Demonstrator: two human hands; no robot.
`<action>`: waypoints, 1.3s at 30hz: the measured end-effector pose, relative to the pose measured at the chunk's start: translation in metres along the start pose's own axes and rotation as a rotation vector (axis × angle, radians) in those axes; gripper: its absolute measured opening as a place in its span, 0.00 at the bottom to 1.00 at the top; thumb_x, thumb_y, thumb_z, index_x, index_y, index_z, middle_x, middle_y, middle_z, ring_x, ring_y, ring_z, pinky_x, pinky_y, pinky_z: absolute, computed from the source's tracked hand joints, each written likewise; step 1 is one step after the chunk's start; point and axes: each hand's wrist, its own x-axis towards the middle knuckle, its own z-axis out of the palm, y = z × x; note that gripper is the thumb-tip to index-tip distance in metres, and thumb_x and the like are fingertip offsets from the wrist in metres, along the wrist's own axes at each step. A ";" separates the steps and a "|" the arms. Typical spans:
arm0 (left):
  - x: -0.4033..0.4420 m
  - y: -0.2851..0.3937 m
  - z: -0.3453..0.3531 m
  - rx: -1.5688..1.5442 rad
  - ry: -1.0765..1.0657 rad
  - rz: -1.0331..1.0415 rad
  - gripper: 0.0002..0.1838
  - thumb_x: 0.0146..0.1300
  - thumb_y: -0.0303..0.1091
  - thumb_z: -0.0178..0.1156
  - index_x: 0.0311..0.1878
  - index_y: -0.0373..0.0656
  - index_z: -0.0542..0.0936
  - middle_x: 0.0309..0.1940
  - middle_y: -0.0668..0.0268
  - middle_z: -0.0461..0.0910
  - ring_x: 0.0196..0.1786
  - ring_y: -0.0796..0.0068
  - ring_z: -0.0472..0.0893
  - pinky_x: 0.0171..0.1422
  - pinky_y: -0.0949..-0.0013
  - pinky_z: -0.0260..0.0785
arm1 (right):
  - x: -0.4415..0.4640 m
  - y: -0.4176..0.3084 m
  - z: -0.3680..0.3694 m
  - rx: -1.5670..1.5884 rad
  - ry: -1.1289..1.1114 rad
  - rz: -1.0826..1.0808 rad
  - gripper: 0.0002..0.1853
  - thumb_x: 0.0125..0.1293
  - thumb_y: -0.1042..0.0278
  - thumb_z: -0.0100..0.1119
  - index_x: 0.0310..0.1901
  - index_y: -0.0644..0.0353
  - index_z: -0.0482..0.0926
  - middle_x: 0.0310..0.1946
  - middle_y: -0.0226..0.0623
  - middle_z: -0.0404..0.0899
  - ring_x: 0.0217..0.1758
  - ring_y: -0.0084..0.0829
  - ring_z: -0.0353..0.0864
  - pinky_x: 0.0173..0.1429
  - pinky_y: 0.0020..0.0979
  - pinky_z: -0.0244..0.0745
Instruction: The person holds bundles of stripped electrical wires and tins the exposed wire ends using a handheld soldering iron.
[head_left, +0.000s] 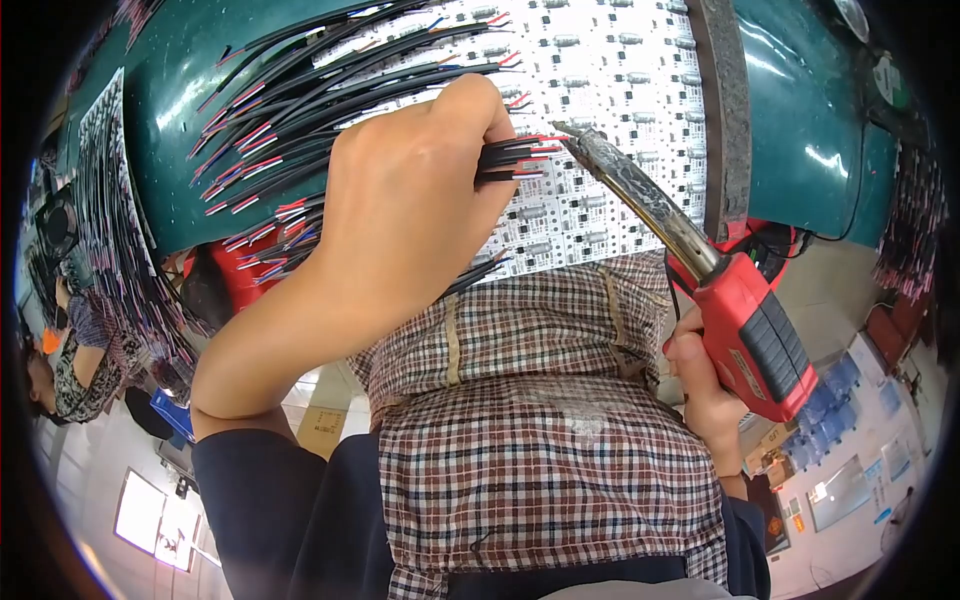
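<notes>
Gripping slim black cables [507, 156] in left hand [405, 190], red-and-black soldering iron [735, 305] in right hand [703, 390]; probably soldering, tip contact unclear; next, steady both.

There are two hands, one left hand [415, 170] and one right hand [708, 385], one soldering iron [745, 330], one green table [790, 120], one sheet of circuit boards [610, 110], one checked apron [560, 450] and one other person [85, 365]. Black cables [508, 153] number well over ten, overlapping too much for exact counting.
</notes>
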 end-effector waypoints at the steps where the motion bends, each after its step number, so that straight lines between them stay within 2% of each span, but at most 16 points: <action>1: 0.000 0.001 -0.001 0.021 -0.032 -0.023 0.10 0.56 0.27 0.71 0.36 0.40 0.78 0.24 0.64 0.83 0.27 0.67 0.83 0.31 0.70 0.70 | -0.001 -0.003 0.002 0.038 0.016 0.054 0.17 0.55 0.74 0.73 0.48 0.62 0.85 0.43 0.42 0.86 0.45 0.42 0.87 0.51 0.36 0.80; 3: 0.001 0.002 -0.001 0.028 -0.027 -0.019 0.10 0.56 0.28 0.71 0.36 0.40 0.78 0.24 0.64 0.83 0.27 0.67 0.83 0.31 0.70 0.70 | -0.002 -0.005 0.003 0.075 0.033 0.108 0.17 0.55 0.74 0.74 0.48 0.62 0.86 0.43 0.43 0.86 0.45 0.42 0.86 0.52 0.36 0.80; 10: 0.002 0.001 -0.001 0.009 0.013 0.001 0.11 0.56 0.31 0.74 0.34 0.40 0.79 0.23 0.64 0.81 0.25 0.69 0.81 0.31 0.71 0.69 | 0.002 -0.001 0.002 0.076 -0.029 0.053 0.18 0.54 0.76 0.73 0.48 0.64 0.85 0.45 0.45 0.85 0.47 0.45 0.86 0.56 0.39 0.79; 18: 0.002 -0.001 0.001 0.013 0.013 0.010 0.11 0.57 0.31 0.73 0.34 0.40 0.79 0.23 0.64 0.81 0.25 0.69 0.81 0.30 0.71 0.69 | 0.005 -0.003 0.004 0.111 -0.049 0.070 0.19 0.53 0.76 0.73 0.48 0.64 0.84 0.44 0.46 0.85 0.48 0.46 0.86 0.57 0.40 0.78; 21: 0.003 0.000 0.000 0.015 0.015 0.015 0.11 0.57 0.31 0.73 0.34 0.40 0.79 0.23 0.64 0.81 0.24 0.69 0.80 0.30 0.71 0.69 | -0.005 0.004 0.001 -0.032 -0.032 0.033 0.19 0.53 0.76 0.73 0.48 0.64 0.84 0.45 0.46 0.86 0.49 0.45 0.86 0.57 0.40 0.78; 24: 0.003 0.000 0.000 0.029 0.014 0.017 0.11 0.57 0.32 0.73 0.34 0.40 0.79 0.23 0.65 0.81 0.23 0.70 0.80 0.29 0.72 0.69 | -0.010 0.006 0.002 -0.117 0.036 0.036 0.18 0.52 0.75 0.74 0.47 0.64 0.85 0.45 0.45 0.86 0.47 0.45 0.87 0.56 0.39 0.79; 27: 0.005 0.000 -0.001 0.022 0.015 0.019 0.11 0.57 0.32 0.73 0.35 0.40 0.80 0.22 0.65 0.80 0.22 0.71 0.79 0.29 0.72 0.69 | -0.002 0.001 0.002 0.049 -0.001 0.042 0.18 0.52 0.76 0.73 0.47 0.64 0.85 0.43 0.45 0.86 0.45 0.44 0.87 0.54 0.38 0.80; 30: 0.007 0.001 -0.003 0.005 0.010 0.020 0.10 0.56 0.32 0.73 0.35 0.40 0.81 0.21 0.66 0.80 0.22 0.74 0.79 0.29 0.73 0.69 | 0.000 0.001 0.000 -0.018 -0.058 -0.003 0.18 0.53 0.77 0.72 0.47 0.64 0.85 0.42 0.45 0.86 0.44 0.44 0.87 0.52 0.38 0.81; 36: 0.009 0.002 -0.005 0.002 -0.007 0.024 0.10 0.55 0.31 0.73 0.35 0.40 0.82 0.21 0.66 0.80 0.21 0.76 0.80 0.29 0.74 0.68 | 0.004 -0.005 0.004 0.110 -0.066 0.090 0.16 0.53 0.77 0.71 0.45 0.65 0.84 0.36 0.42 0.84 0.35 0.39 0.86 0.41 0.33 0.79; 39: 0.009 0.001 -0.005 0.001 -0.005 0.030 0.10 0.55 0.31 0.73 0.35 0.39 0.82 0.21 0.66 0.80 0.21 0.76 0.80 0.29 0.74 0.68 | 0.005 -0.004 0.005 0.099 -0.067 0.005 0.15 0.53 0.77 0.71 0.45 0.65 0.84 0.33 0.41 0.83 0.31 0.37 0.84 0.37 0.32 0.78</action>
